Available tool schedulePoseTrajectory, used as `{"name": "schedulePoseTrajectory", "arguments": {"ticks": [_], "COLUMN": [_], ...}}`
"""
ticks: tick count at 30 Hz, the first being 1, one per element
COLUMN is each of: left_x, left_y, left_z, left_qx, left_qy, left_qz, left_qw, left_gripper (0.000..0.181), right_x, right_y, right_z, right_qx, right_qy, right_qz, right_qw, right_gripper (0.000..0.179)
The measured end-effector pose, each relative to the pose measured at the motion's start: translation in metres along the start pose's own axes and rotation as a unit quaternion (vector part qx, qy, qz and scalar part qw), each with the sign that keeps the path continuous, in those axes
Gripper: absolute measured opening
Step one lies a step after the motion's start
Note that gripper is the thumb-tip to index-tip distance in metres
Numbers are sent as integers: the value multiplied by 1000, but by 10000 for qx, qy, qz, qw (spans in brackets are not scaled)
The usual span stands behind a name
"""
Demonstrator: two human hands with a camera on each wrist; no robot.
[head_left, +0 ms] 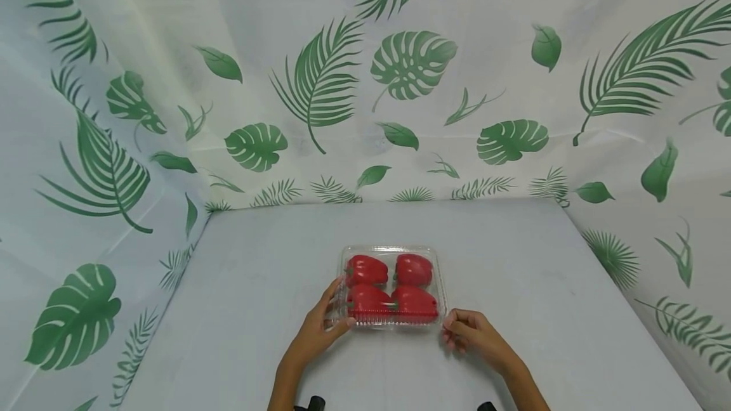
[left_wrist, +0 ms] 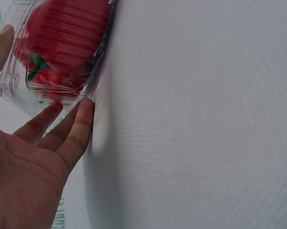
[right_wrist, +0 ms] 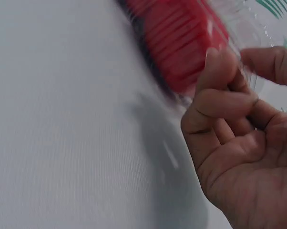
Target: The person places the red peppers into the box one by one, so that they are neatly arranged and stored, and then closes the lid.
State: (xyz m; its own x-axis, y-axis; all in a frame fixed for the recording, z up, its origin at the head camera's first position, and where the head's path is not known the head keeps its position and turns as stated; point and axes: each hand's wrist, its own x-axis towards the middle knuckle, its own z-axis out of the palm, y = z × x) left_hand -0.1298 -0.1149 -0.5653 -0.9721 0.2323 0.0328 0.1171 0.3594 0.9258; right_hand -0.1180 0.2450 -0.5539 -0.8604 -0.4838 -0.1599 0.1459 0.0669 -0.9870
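Note:
A clear plastic clamshell box [head_left: 429, 250] stands on the white table, its ribbed side facing me. Several red bell peppers [head_left: 414, 269] with green stems show through its lid. My left hand [head_left: 311, 332] rests against the front left corner, fingers along the left side and thumb at the front. Those fingers [left_wrist: 79, 126] look nearly straight in the left wrist view. At the front right corner, my right hand [head_left: 476, 338] has its thumb and forefinger pinched at the box's edge. Its other fingers [right_wrist: 224, 107] are curled; the exact contact is partly hidden.
The white table [head_left: 274, 252] runs back to a leaf-printed curtain [head_left: 434, 163], which also stands along the left and right sides. Two small black objects [head_left: 316, 403] poke in at the bottom edge near the wrists.

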Motion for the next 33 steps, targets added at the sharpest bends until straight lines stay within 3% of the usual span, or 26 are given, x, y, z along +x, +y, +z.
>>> {"name": "schedulePoseTrajectory", "arguments": {"ticks": [8,14,16,18,22,28,33], "left_x": [-1,0,0,-1,-1,-4,-7], "left_y": [1,1,1,1,1,0,-3], "left_z": [-1,-1,-1,0,0,-3,-5], "left_qx": [-27,-63,-86,-109,-45,73,-139], "left_qy": [-24,-15,-17,-25,5,-205,-381], "left_qz": [56,23,12,-7,-61,-80,-2], "left_qw": [10000,10000,10000,9999,10000,9997,9992], "left_gripper": [80,80,80,80,79,78,73], "right_x": [1,-2,-2,0,12,34,42], "right_y": [3,-3,-8,-15,-28,-36,-30], "right_z": [2,-11,-15,-16,-11,5,14], "right_qx": [235,-300,-552,-819,-1465,-2220,-2525], "right_qy": [12,-237,36,554,1509,1448,1393], "right_qz": [-153,408,541,501,226,-354,-193], "right_qw": [9996,9984,9970,9938,9774,9636,9573], "right_gripper": [35,41,45,47,48,69,73]}}
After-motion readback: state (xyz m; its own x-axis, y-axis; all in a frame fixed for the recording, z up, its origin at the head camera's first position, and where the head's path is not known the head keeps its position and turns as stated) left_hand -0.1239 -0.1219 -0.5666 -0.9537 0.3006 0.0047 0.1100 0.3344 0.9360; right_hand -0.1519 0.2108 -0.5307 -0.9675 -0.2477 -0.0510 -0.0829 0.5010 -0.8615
